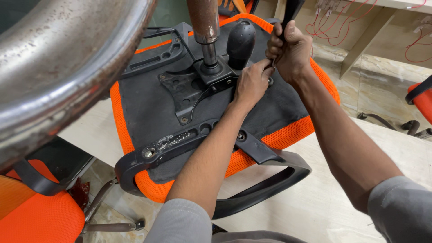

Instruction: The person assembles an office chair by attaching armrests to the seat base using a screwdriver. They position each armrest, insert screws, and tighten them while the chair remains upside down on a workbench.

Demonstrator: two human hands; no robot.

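right hand [291,50] clamped round black tool handle [290,11], long axis near upright, pointing down at seat underside [144,108]; left hand [252,83] pinching its tip.

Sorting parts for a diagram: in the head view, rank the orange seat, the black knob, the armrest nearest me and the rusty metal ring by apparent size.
1. Rusty metal ring, inflated by nearness to the camera, so unsure against the seat.
2. Orange seat.
3. Armrest.
4. Black knob.

Seat [148,112] upturned on table [360,180]; gas cylinder [204,31] at centre.
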